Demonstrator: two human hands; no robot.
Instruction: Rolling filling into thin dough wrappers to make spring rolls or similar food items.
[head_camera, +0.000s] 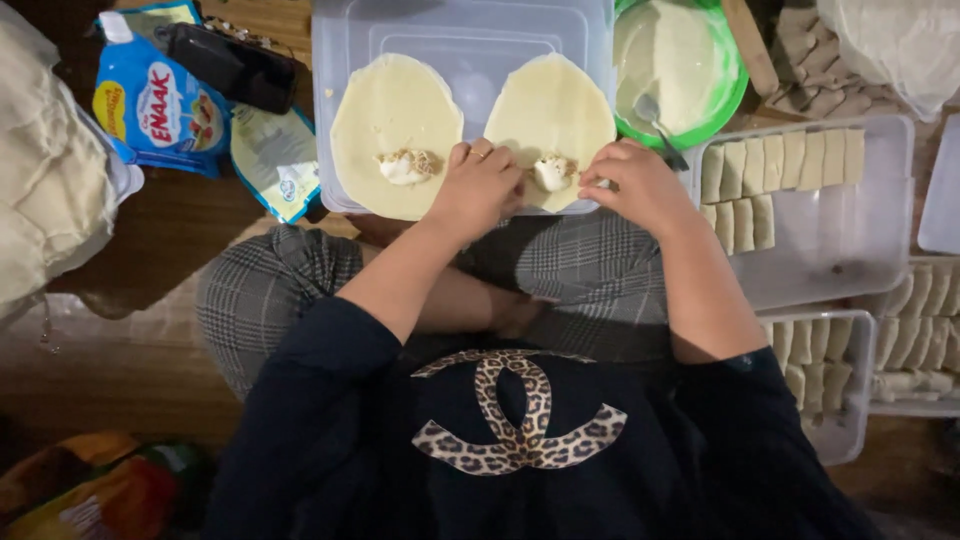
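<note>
A large clear plastic lid (470, 30), turned flat as a work surface, is seen at the top centre, resting above the person's knees. Two thin, pale, round pastry wrappers are laid side by side on it: the left wrapper (395, 110) and the right wrapper (555, 105). One small dollop of white filling is placed near the lower edge of each, the left dollop (406, 166) and the right dollop (552, 172).

To the right, three clear plastic trays with rows of folded pale rolls are counted: an upper tray (850, 240), a middle tray (845, 400) and a far tray (925, 400) cut off by the frame edge. A round green bowl (735, 100) of white paste is set beside the lid, with one metal spoon (655, 120) lying in it. At the left, a blue printed sachet (155, 105) and a smaller pale sachet (275, 160) lie on the wooden floor.

The left hand (478, 188) is curled, its fingers bent down onto the lower edge of the right wrapper just left of the right dollop; one ring is worn on it. The right hand (640, 185) is likewise half closed, fingertips pinched onto the same wrapper's edge to the right of that dollop. The left wrapper is touched by neither hand.
</note>
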